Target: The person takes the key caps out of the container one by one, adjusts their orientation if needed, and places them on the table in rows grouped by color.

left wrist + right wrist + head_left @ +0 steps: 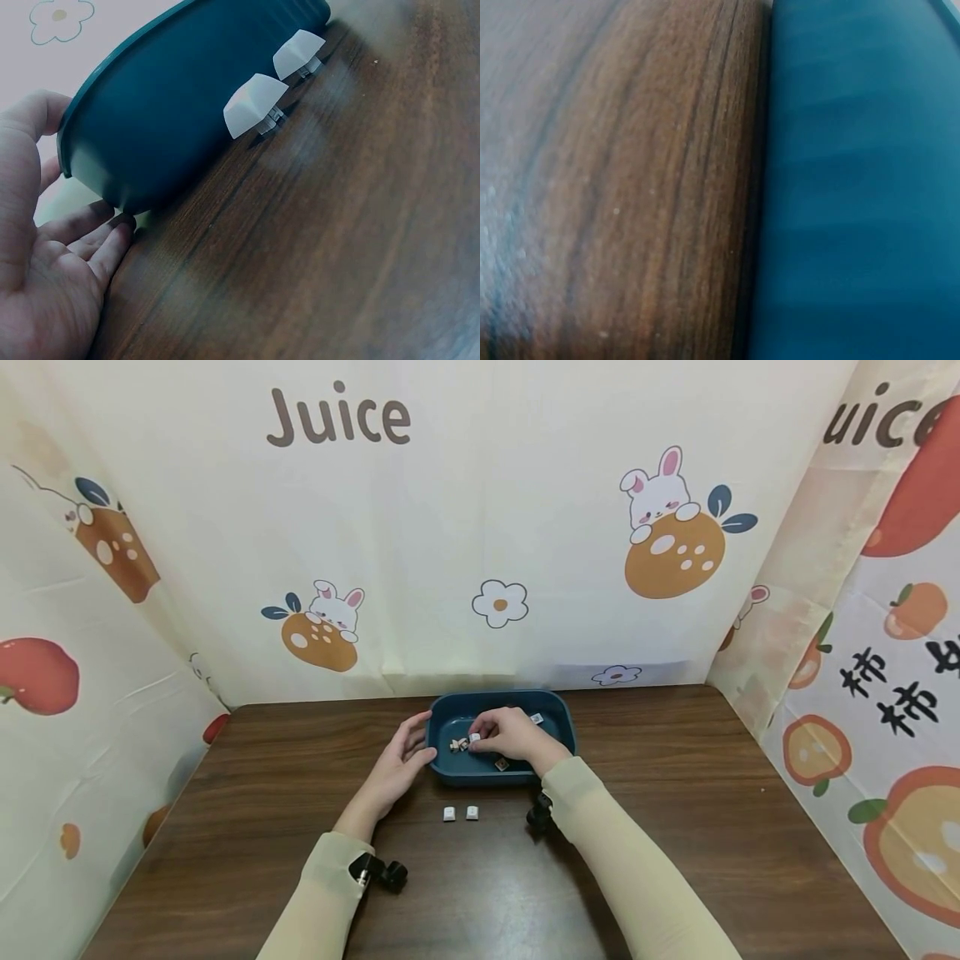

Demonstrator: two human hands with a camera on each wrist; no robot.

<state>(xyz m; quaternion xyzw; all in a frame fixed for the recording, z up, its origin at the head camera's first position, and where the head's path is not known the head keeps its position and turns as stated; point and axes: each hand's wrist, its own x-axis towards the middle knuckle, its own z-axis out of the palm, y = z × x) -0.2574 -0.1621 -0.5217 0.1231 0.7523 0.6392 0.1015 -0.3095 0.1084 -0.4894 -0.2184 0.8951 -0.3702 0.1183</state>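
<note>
A blue tray [480,779] stands at the back of the table. My left hand [397,766] rests against its left end, fingers and thumb touching the wall and rim around the corner. Inside the tray, my right hand [510,733] pinches a white keycap [475,737] between thumb and fingers. Small beige pieces [456,746] lie just left of it, too small to tell their kind. Two white keycaps, a left one [449,814] and a right one [472,812], sit in front of the tray. Clear stems show beneath them in the left wrist view.
Another white keycap [536,718] lies at the tray's back right, and a small dark-brown square piece [502,764] near its front wall. The brown wooden table [300,793] is bordered by printed cloth [450,527]. The right wrist view shows only tabletop and tray wall [855,187].
</note>
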